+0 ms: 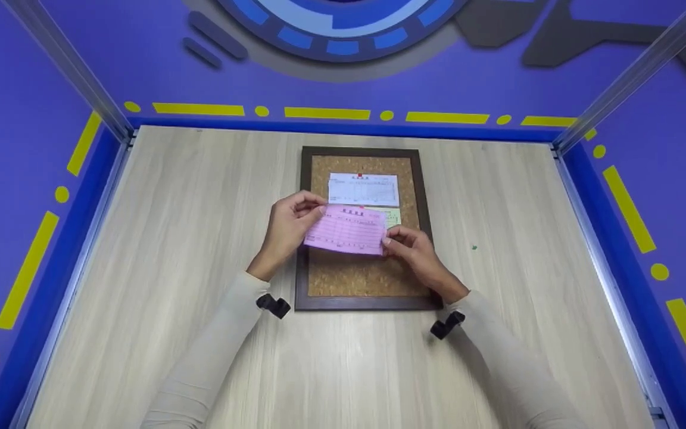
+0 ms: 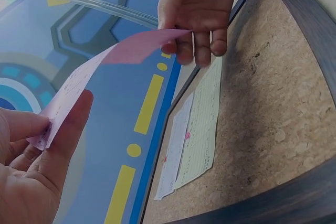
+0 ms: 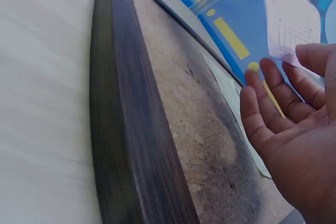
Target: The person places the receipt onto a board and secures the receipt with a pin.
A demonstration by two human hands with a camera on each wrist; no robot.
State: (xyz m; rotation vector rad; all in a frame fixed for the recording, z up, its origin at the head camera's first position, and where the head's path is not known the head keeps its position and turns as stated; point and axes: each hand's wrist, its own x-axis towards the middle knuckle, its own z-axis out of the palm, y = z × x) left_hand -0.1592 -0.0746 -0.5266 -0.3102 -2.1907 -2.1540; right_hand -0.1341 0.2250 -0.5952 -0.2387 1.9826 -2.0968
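Observation:
A pink printed slip (image 1: pixel 346 232) is held up over a framed cork board (image 1: pixel 355 280). My left hand (image 1: pixel 289 229) pinches its upper left corner between thumb and fingers. At the lower right corner, my right hand (image 1: pixel 417 256) pinches the paper, its other fingers spread loosely in the right wrist view. The slip bends between the hands in the left wrist view, apart from the board. On the cork lie a white slip (image 1: pixel 373 189) with a red pushpin (image 1: pixel 360 174) at its top edge, and a pale green slip (image 2: pixel 202 129) with a pink pushpin (image 2: pixel 187 136). In the head view, the pink slip hides most of the green one.
The board's dark brown frame (image 1: pixel 370 302) lies on a light wood-grain table (image 1: pixel 200 196). A tiny green object (image 1: pixel 474 247) lies to the board's right. Blue panels with yellow marks (image 1: pixel 447 117) and metal posts (image 1: pixel 629 77) surround the table's back and sides.

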